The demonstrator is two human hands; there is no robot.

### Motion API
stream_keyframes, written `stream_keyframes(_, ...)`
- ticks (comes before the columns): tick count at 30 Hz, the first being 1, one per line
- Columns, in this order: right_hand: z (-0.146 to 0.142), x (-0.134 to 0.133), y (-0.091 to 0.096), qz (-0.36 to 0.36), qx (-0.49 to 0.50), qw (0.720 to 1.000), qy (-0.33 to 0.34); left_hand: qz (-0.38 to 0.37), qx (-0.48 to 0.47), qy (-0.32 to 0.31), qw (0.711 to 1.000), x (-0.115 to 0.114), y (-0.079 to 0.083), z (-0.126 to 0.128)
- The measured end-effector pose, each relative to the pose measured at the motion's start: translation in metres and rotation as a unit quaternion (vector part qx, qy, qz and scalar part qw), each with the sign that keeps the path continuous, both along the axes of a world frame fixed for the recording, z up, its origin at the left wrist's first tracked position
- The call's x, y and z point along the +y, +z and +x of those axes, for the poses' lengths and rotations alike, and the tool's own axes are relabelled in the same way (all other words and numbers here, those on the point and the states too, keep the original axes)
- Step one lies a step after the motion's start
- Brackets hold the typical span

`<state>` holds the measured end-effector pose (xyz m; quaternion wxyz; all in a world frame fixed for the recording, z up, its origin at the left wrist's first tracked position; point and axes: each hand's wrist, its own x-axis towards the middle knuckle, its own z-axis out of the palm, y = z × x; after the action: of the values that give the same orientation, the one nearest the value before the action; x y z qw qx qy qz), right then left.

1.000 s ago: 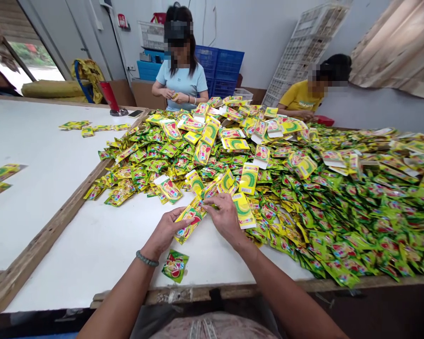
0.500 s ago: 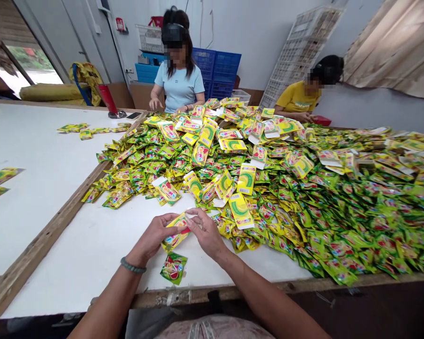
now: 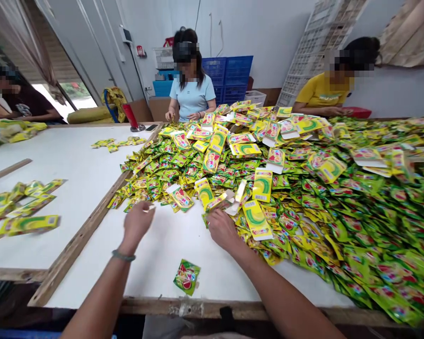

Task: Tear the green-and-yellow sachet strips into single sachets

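My left hand (image 3: 137, 225), with a grey-green bracelet at its wrist, is over the white table near the pile's left front edge. Its fingers are blurred and loosely bent, with a gap between thumb and fingers and nothing visible held. At the near edge of the pile, my right hand (image 3: 222, 230) has its fingers closed on a small green packet (image 3: 205, 219), mostly hidden. Just beyond it lie a yellow box (image 3: 204, 193) and an open box with white flaps (image 3: 237, 197). A single green packet (image 3: 187, 277) lies flat near the table's front edge.
A large heap of green packets (image 3: 339, 221) fills the right side, with yellow boxes on top. Beyond a wooden strip (image 3: 88, 230), several yellow boxes (image 3: 33, 225) lie on the left. Co-workers sit around the table; a red cup (image 3: 130, 117) stands at the back.
The yellow box has left my hands. My hands have moved apart, the left one leftward and the right one to the pile. The view has turned left, and another person shows at the far left.
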<state>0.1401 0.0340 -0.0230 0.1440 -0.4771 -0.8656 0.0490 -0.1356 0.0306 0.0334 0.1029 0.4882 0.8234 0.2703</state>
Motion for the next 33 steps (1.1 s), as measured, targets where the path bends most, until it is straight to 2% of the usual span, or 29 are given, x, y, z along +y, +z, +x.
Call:
stream_keyframes(2, 0.004, -0.007, 0.000, -0.008, 0.029, 0.999, 0.034, -0.011, -0.080, 0.016, 0.997, 0.022, -0.022, 0.029)
stream_keyframes(5, 0.010, -0.014, 0.000, -0.013, 0.052, 0.995, 0.085, 0.008, -0.142, 0.037, 0.989, 0.048, -0.046, 0.054)
stream_keyframes(9, 0.010, -0.011, -0.005, -0.018, 0.022, 0.996, 0.089, 0.061, -0.224, 0.039, 0.972, 0.056, -0.058, 0.063)
stream_keyframes(12, 0.010, -0.005, -0.006, -0.012, 0.055, 0.995, 0.081, 0.105, -0.291, 0.015, 0.951, 0.039, -0.053, 0.061)
stream_keyframes(15, 0.013, -0.001, -0.004, 0.001, 0.130, 0.989, 0.064, 0.129, -0.352, -0.003, 0.927, 0.016, -0.041, 0.057)
stream_keyframes(18, 0.019, 0.002, -0.002, 0.002, 0.171, 0.985, 0.026, 0.144, -0.475, -0.023, 0.868, 0.001, -0.027, 0.062)
stream_keyframes(21, 0.022, 0.004, -0.001, -0.022, 0.173, 0.984, -0.017, 0.134, -0.576, -0.073, 0.803, 0.001, -0.017, 0.079)
stream_keyframes(23, 0.023, 0.006, 0.000, -0.044, 0.172, 0.983, -0.037, 0.113, -0.604, -0.098, 0.783, 0.005, -0.015, 0.092)
stream_keyframes(25, 0.024, 0.007, 0.002, -0.061, 0.206, 0.975, -0.053, 0.094, -0.614, -0.106, 0.777, 0.008, -0.018, 0.104)
stream_keyframes(28, 0.027, 0.013, 0.004, -0.081, 0.341, 0.931, -0.102, 0.087, -0.609, -0.112, 0.780, 0.007, -0.025, 0.113)
stream_keyframes(31, 0.029, 0.020, 0.005, -0.115, 0.501, 0.845, -0.148, 0.098, -0.583, -0.130, 0.796, 0.002, -0.029, 0.116)
stream_keyframes(33, 0.027, 0.022, 0.006, -0.151, 0.588, 0.781, -0.143, 0.101, -0.566, -0.147, 0.805, -0.003, -0.028, 0.119)
